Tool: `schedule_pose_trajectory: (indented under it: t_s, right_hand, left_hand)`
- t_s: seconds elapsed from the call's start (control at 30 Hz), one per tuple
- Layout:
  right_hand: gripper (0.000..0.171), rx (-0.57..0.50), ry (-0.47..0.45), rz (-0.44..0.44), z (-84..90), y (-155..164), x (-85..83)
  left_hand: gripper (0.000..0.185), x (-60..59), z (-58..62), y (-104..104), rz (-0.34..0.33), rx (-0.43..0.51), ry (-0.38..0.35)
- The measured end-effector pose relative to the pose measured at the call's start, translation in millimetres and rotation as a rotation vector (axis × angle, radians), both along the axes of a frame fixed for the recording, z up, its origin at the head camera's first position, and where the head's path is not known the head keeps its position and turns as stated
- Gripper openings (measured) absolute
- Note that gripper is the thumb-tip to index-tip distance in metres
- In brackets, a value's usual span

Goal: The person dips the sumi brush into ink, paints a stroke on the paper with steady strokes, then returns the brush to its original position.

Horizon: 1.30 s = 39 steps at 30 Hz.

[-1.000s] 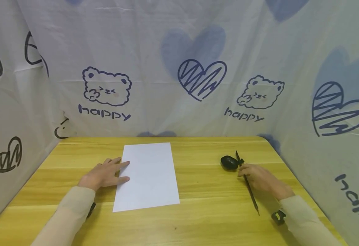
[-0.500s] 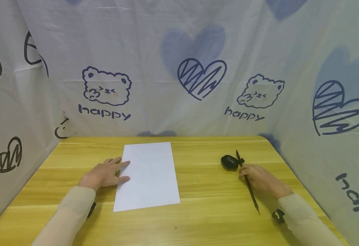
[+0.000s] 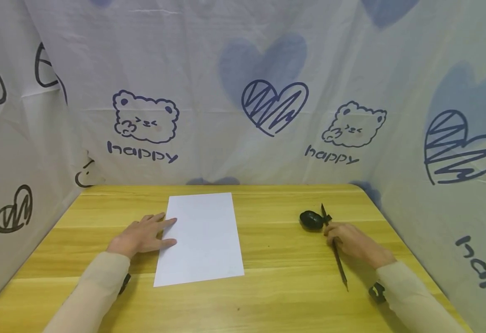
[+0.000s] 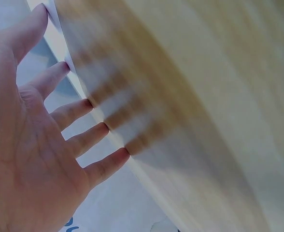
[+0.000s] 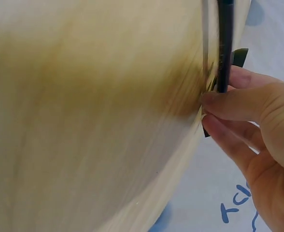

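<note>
In the head view my left hand point(image 3: 143, 236) lies with fingers spread over the left edge of a blank white sheet of paper point(image 3: 205, 245). The left wrist view has the fingertips along the tabletop, the thumb apart. On the right, my right hand point(image 3: 355, 243) pinches a slim dark writing brush point(image 3: 340, 266) between thumb and fingers. Its pointed far end is by a small black rest point(image 3: 328, 218), and its near end points toward me. Seen from the right wrist, the thumb and fingertips meet at the brush shaft point(image 5: 224, 43), low over the wood.
A glossy black oval object point(image 3: 310, 220) stands just left of the brush's far end. The yellow wooden table point(image 3: 276, 296) has a back edge against a white cloth point(image 3: 209, 129) printed with hearts and bears. More cloth hangs along both sides.
The near end of the brush has swung slightly left, and the right fingers have shifted a little on it. My left hand and the paper have stayed put.
</note>
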State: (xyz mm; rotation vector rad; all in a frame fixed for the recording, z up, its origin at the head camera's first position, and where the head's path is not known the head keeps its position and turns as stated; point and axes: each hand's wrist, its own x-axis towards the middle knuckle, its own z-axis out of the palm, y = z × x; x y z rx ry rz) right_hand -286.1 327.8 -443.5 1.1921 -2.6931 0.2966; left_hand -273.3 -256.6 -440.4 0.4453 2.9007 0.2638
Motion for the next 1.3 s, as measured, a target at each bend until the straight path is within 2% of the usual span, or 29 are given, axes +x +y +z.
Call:
schedule_pose_trajectory:
  t_s: [0.1, 0.23, 0.43, 0.67, 0.77, 0.87, 1.0, 1.13, 1.3]
  right_hand:
    - [0.036, -0.035, 0.050, 0.051, -0.4, 1, -1.8]
    - [0.039, -0.092, 0.166, 0.102, 1.6, 1, -6.8]
    - [0.034, -0.181, 0.291, 0.043, 12.4, -3, -10.1]
    - [0.030, -0.285, 0.483, 0.040, 27.2, -11, -12.2]
    - [0.019, -0.319, 0.502, 0.043, 32.8, -15, -13.9]
    - [0.017, -0.340, 0.494, 0.011, 36.4, -17, -14.4]
    - [0.022, -0.370, 0.455, -0.099, 38.5, -19, -13.9]
    - [0.016, -0.429, 0.386, -0.212, 40.6, -22, -13.3]
    - [0.012, -0.530, 0.317, -0.280, 44.2, -25, -13.6]
  left_hand:
    - [0.079, -0.1, 0.1, 0, 0.003, 0.002, -0.003]
    - [0.079, -0.3, 1.0, 0, 0.005, -0.005, -0.006]
    - [0.078, 1.2, 1.8, 2, 0.004, -0.012, -0.010]
    - [0.078, 2.0, -0.2, 4, 0.009, -0.010, -0.008]
    - [0.078, 2.5, 0.6, 4, 0.010, -0.008, -0.007]
    - [0.078, 2.8, 0.6, 4, 0.009, -0.004, -0.008]
    - [0.078, 2.5, -1.0, 3, 0.007, -0.003, -0.009]
    - [0.078, 1.9, -2.2, 3, 0.013, -0.001, -0.008]
    - [0.078, 0.7, -1.8, 2, 0.021, -0.015, -0.004]
